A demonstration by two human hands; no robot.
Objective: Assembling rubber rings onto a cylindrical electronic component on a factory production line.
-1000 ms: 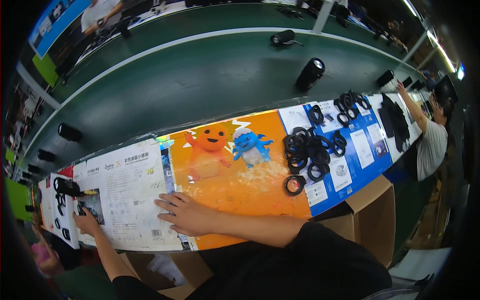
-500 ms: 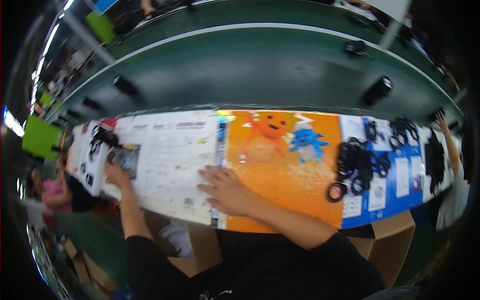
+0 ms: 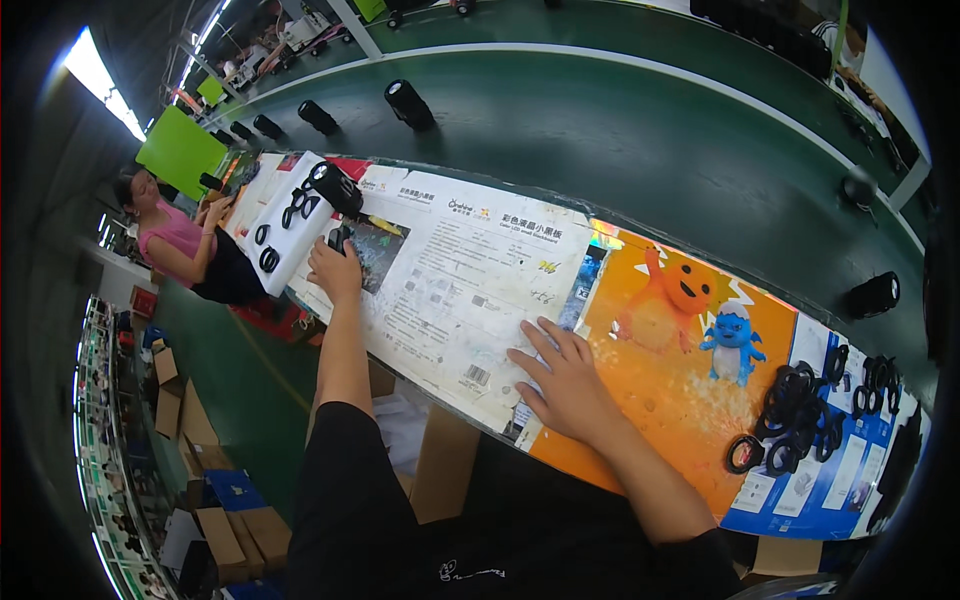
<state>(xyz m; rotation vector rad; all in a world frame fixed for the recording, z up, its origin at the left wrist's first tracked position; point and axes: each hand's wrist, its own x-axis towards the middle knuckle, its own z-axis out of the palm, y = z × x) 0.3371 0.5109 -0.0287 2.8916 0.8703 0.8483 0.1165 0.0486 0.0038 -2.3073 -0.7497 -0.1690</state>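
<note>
My left hand (image 3: pixel 336 268) is closed round a small black part (image 3: pixel 340 238), perhaps a ring, at the near side of a dark picture on the work surface; the fingers partly hide it. Just beyond it a black ribbed cylinder (image 3: pixel 335 188) leans over the edge of a white sheet (image 3: pixel 284 222), on which several black rings (image 3: pixel 268 260) lie. My right hand (image 3: pixel 568 385) rests with fingers spread where the white printed board (image 3: pixel 440 300) meets the orange one (image 3: pixel 640 400). Nothing is in it.
A pile of black rings (image 3: pixel 790 410) lies at the right on the blue printed board (image 3: pixel 835 490). Black cylinders (image 3: pixel 408 105) stand along the green conveyor belt (image 3: pixel 560 130). A person in pink (image 3: pixel 175 240) sits at the left. A cardboard box (image 3: pixel 445 460) is below the bench edge.
The view has turned left, so the bench now slants and the seated person shows more fully. My left hand stays near the cylinder; my right hand stays spread on the bench.
</note>
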